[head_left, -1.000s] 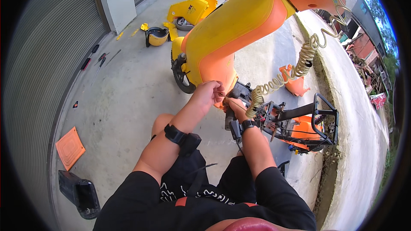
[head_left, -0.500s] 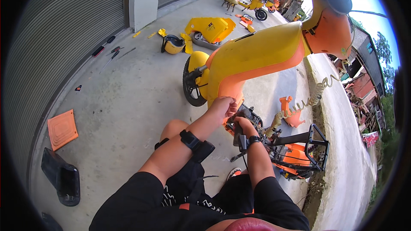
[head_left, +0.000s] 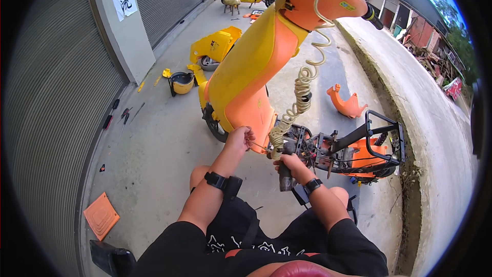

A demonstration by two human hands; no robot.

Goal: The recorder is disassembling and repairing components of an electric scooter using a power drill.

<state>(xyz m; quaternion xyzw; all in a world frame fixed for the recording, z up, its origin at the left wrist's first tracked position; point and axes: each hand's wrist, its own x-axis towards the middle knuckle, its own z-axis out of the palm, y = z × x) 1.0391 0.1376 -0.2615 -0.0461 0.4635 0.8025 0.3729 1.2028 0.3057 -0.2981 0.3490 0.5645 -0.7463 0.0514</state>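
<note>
A yellow-and-orange scooter (head_left: pixel 246 61) stands in front of me, its rear frame (head_left: pixel 353 136) bare of panels. My right hand (head_left: pixel 295 166) is closed around a dark, hand-held air driver (head_left: pixel 286 177). A cream coiled hose (head_left: pixel 306 79) hangs down beside this tool. From the driver's side a thin shaft (head_left: pixel 260 146) runs toward my left hand (head_left: pixel 242 137). The left fingers are curled together at the shaft's far end, against the lower edge of the orange body panel (head_left: pixel 252 115). What they pinch is too small to make out.
An orange curved panel (head_left: pixel 348 103) lies beyond the frame. Left, on the concrete, are a yellow helmet (head_left: pixel 182 83), a large yellow cover (head_left: pixel 215 43), screwdrivers (head_left: pixel 125 116), an orange square panel (head_left: pixel 101 216) and a black part (head_left: pixel 113 259). A kerb (head_left: pixel 374 72) runs along the right.
My view has swung to the right, so the scooter leans differently in it. The air driver is now clear of the frame, with its shaft showing beside my left fingers.
</note>
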